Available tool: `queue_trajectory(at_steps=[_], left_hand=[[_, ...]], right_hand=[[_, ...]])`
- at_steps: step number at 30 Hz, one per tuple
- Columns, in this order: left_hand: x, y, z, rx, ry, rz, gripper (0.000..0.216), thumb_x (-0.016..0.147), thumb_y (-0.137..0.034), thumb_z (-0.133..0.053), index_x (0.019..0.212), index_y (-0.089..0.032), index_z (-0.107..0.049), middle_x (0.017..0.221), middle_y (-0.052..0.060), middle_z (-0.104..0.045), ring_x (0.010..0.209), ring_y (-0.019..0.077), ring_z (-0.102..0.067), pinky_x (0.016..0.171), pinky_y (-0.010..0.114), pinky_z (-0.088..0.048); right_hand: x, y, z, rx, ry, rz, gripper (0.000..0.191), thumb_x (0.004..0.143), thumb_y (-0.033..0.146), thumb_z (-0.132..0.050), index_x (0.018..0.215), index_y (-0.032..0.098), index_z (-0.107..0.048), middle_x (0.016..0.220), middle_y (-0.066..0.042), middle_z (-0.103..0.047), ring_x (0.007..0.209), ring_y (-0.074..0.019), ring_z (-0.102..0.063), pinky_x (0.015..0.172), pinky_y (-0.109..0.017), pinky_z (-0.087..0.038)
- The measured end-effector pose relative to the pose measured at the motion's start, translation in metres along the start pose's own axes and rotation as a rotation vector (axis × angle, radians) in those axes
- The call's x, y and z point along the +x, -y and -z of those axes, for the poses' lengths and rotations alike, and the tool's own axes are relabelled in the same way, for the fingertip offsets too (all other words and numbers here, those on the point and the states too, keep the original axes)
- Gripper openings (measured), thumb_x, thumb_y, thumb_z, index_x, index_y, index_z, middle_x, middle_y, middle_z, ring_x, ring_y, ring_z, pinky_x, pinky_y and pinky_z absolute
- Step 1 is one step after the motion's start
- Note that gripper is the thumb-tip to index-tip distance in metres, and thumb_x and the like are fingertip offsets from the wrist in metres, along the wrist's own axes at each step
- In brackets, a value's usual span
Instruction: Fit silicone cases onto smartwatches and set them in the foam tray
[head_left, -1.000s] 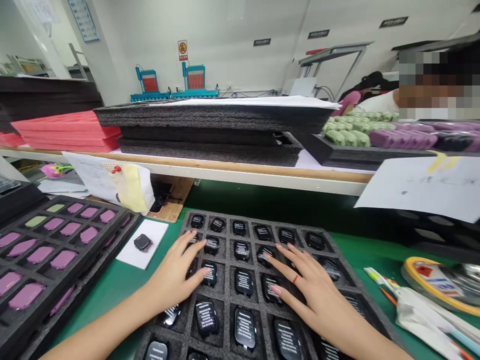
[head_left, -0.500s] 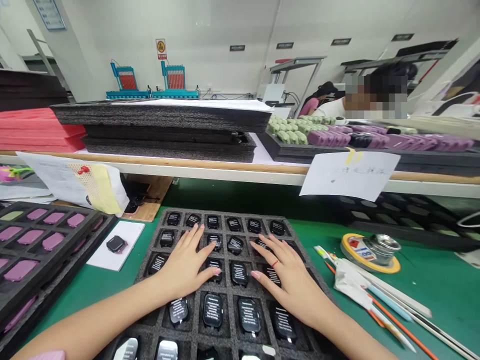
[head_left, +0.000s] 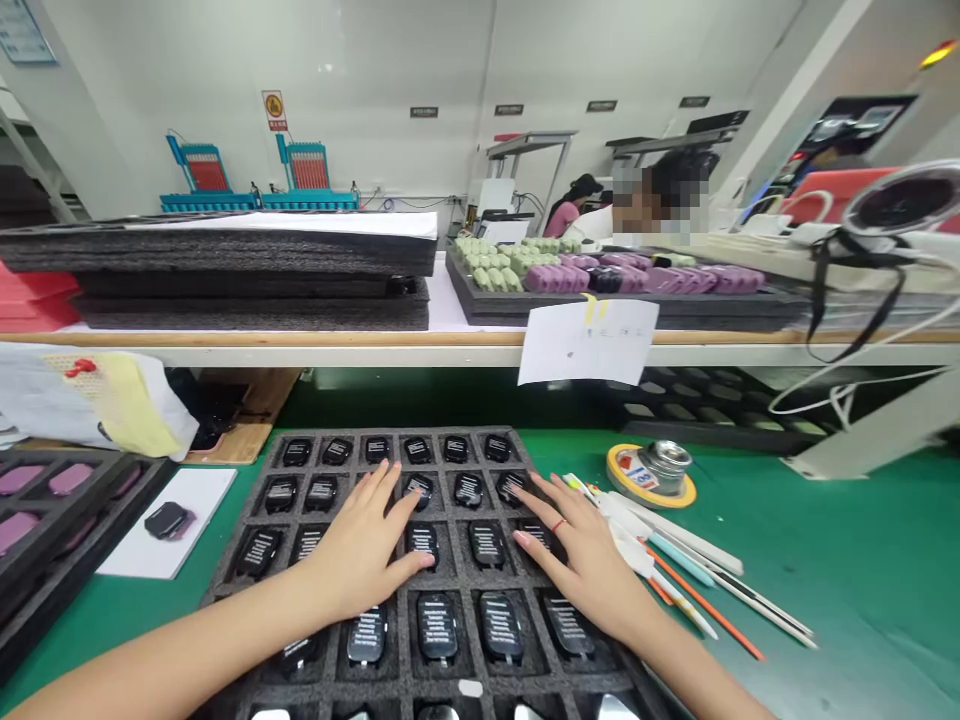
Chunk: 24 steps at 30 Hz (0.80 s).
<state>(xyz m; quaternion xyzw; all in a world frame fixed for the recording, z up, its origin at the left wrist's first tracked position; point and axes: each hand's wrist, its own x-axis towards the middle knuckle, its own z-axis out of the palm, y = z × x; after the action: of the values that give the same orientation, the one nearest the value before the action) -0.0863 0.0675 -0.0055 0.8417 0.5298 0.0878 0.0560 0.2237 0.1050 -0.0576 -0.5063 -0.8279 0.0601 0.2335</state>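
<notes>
A dark grey foam tray lies on the green table, its compartments holding several black smartwatches with lit text on their screens. My left hand rests over the tray's middle with fingers spread, its thumb by one smartwatch. On the right side of the tray my right hand, a red ring on one finger, also lies spread; its fingertips reach a smartwatch near the right edge. Neither hand grips anything. Some compartments are hidden under my hands and forearms. A small white piece sits on a divider in front.
Left stand a white pad with a dark watch on it and a foam tray of purple pieces. Right are a yellow tape roll, a metal-topped jar and several pens. A shelf crosses behind; a person works beyond it.
The view has swung to the right, so the surroundings sit further left, and a lamp and shelf post now show at right. Both hands stay spread over the tray.
</notes>
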Motion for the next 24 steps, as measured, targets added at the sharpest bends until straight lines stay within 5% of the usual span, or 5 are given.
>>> queue_trajectory(at_steps=[6,12,24], left_hand=[[0.032,-0.023,-0.015,-0.056,-0.038,-0.095,0.070,0.090,-0.059,-0.058,0.147,-0.020,-0.046,0.162,0.021,-0.028,0.150,0.0398,-0.022,0.117,0.062,-0.031],[0.050,-0.034,-0.025,-0.045,-0.031,-0.112,0.069,0.090,-0.060,-0.057,0.147,-0.022,-0.047,0.162,0.021,-0.027,0.150,0.0407,-0.021,0.117,0.063,-0.030],[0.016,-0.036,-0.010,-0.061,0.028,-0.082,0.068,0.095,-0.060,-0.047,0.151,-0.021,-0.041,0.162,0.018,-0.029,0.150,0.0385,-0.023,0.116,0.060,-0.034]], right_hand=[[0.000,0.004,0.002,-0.004,-0.007,-0.010,0.051,0.098,0.054,-0.048,0.143,0.031,-0.054,0.153,-0.011,-0.048,0.145,-0.0371,-0.036,0.113,-0.066,-0.033],[-0.009,0.002,0.004,0.020,-0.040,-0.037,0.057,0.101,0.049,-0.042,0.150,0.023,-0.040,0.158,-0.013,-0.040,0.150,-0.0337,-0.028,0.117,-0.064,-0.029],[-0.056,0.010,0.022,0.018,0.022,0.033,0.058,0.098,0.043,-0.051,0.153,0.035,-0.035,0.160,-0.008,-0.038,0.148,-0.0359,-0.031,0.114,-0.067,-0.033]])
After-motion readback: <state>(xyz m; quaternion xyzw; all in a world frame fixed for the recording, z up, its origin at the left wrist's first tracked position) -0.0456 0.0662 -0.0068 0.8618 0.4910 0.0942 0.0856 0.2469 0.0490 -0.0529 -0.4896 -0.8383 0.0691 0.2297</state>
